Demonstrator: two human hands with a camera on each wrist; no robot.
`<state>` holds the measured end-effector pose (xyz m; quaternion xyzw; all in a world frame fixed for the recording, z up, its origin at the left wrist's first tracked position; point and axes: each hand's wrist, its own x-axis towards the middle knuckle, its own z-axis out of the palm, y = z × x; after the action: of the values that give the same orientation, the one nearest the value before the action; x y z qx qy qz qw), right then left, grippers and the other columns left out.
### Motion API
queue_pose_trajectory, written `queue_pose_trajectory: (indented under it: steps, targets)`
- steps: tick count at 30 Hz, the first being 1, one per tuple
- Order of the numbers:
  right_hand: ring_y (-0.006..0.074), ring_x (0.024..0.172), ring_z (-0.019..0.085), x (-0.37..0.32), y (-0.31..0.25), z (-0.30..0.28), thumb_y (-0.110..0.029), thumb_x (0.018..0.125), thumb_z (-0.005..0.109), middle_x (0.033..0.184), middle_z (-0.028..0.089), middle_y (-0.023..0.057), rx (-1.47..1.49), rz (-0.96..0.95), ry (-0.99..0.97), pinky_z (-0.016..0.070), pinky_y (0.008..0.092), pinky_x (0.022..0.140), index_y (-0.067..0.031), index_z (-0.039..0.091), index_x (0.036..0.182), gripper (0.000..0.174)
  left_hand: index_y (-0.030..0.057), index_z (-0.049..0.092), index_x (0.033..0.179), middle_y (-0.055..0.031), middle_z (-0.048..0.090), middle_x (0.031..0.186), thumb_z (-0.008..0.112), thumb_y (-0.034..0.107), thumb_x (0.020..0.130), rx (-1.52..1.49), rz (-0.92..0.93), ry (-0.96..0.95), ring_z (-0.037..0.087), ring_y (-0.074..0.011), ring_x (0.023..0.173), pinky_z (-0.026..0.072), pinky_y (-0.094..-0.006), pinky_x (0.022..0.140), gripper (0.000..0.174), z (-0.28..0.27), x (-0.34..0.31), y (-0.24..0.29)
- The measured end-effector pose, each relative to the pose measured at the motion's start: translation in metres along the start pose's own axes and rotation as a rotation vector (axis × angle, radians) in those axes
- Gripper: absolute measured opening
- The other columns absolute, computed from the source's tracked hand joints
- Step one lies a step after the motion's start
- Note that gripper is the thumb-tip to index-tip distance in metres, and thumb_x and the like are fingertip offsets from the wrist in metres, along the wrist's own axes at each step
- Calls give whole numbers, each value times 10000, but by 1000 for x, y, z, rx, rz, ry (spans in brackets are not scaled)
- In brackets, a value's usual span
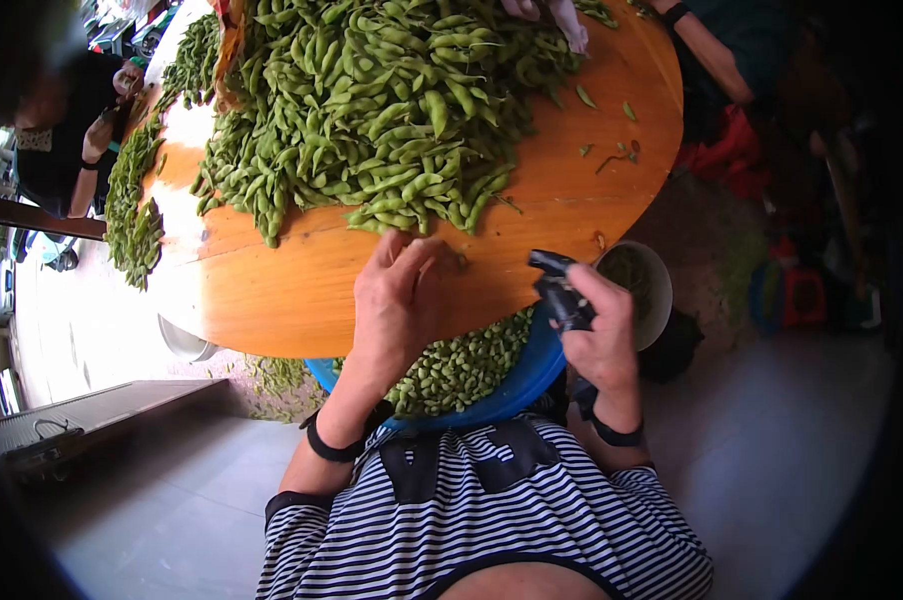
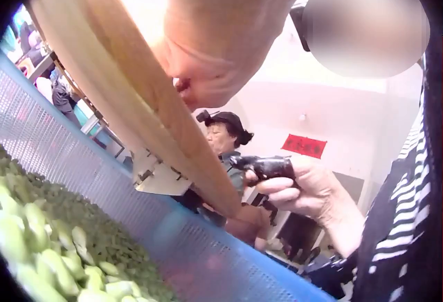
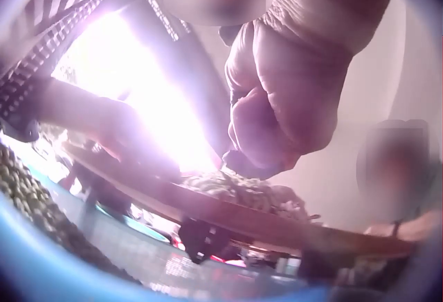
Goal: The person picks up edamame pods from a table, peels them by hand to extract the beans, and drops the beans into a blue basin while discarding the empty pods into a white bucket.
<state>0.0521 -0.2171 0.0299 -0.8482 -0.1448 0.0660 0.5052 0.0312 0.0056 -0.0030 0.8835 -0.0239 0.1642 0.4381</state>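
Curling near pods (image 1: pixel 372 130) at twelve o'clock, the left hand (image 1: pixel 394 295) hides any pinch; at three, the right hand (image 1: pixel 607 335) bears something black (image 1: pixel 569 306), grip unclear.

I can't read the characters (image 2: pixel 306 145) on the red wall sign (image 2: pixel 304 147), nor the black print (image 1: pixel 418 473) on the striped shirt (image 1: pixel 492 512)

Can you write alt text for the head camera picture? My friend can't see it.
A person in a striped shirt works at a wooden table heaped with green pods, left grip near the pods and something black at the right grip. A blue tub below the table edge holds green beans.
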Motion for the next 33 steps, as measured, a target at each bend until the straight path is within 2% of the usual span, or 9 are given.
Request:
queue_pose_trajectory:
  steps: [1, 2, 4, 9, 15, 18, 20, 24, 33]
  targets:
    - [243, 672, 539, 4, -5, 7, 66, 717, 533, 790, 535, 139, 78, -12, -39, 437, 300, 626, 40, 596, 959, 251, 40, 657, 984, -60, 605, 779, 637, 22, 831, -141, -80, -91, 536, -129, 567, 422, -252, 515, 156, -4, -4, 6]
    - [224, 667, 533, 7, -9, 13, 67, 709, 537, 778, 522, 127, 155, -25, -79, 432, 291, 618, 48, 582, 930, 227, 40, 657, 984, -60, 605, 779, 637, 22, 831, -142, -82, -94, 536, -129, 567, 422, -252, 515, 156, -7, -8, 14]
    - [176, 671, 519, 7, -6, 23, 70, 696, 539, 753, 479, 100, 351, 68, -194, 427, 266, 614, 59, 547, 872, 176, 28, 640, 964, 3, 570, 697, 643, 100, 902, -944, -707, -320, 451, -66, 533, 367, -214, 482, 95, -7, -13, 27]
    - [96, 634, 481, 5, -7, 25, 74, 684, 524, 745, 462, 51, 472, 116, -242, 407, 227, 580, 56, 509, 824, 142, 8, 630, 945, 29, 563, 692, 618, 123, 937, -981, -632, -236, 446, -36, 533, 359, -199, 478, 115, 1, -25, 24]
    - [59, 579, 461, 4, -8, 31, 77, 727, 477, 750, 456, 15, 665, 223, -236, 368, 203, 483, 51, 521, 783, 75, -18, 622, 901, 2, 566, 645, 616, 76, 924, -432, -269, -7, 502, -49, 533, 399, -211, 488, 97, 14, -32, 21]
    - [42, 541, 438, 6, -3, 33, 56, 765, 440, 726, 453, 1, 474, 56, -178, 340, 195, 441, 43, 521, 768, 81, 3, 618, 900, -20, 608, 668, 609, 106, 936, -730, -434, -69, 518, -73, 496, 369, -206, 445, 109, 8, -33, 19]
    - [40, 517, 414, 6, 0, 28, 33, 786, 431, 692, 458, -5, 777, 153, -311, 338, 200, 444, 38, 548, 800, 118, 38, 609, 908, -30, 624, 675, 600, 159, 947, -1433, -876, -285, 513, -90, 464, 327, -201, 398, 127, -1, -28, 16]
    - [38, 504, 405, 5, -4, 28, 19, 798, 420, 672, 469, -12, 928, 185, -310, 344, 204, 444, 32, 576, 839, 161, 51, 605, 930, -15, 602, 651, 606, 174, 944, -1510, -849, -324, 469, -71, 449, 308, -193, 391, 124, -1, -28, 19]
    - [133, 581, 493, -6, -8, 32, 51, 713, 542, 710, 491, 55, 404, 128, -195, 405, 255, 531, 17, 568, 867, 159, -13, 637, 928, -76, 628, 673, 734, 46, 808, -443, -256, -93, 574, -107, 557, 468, -252, 530, 165, 10, -37, 24]
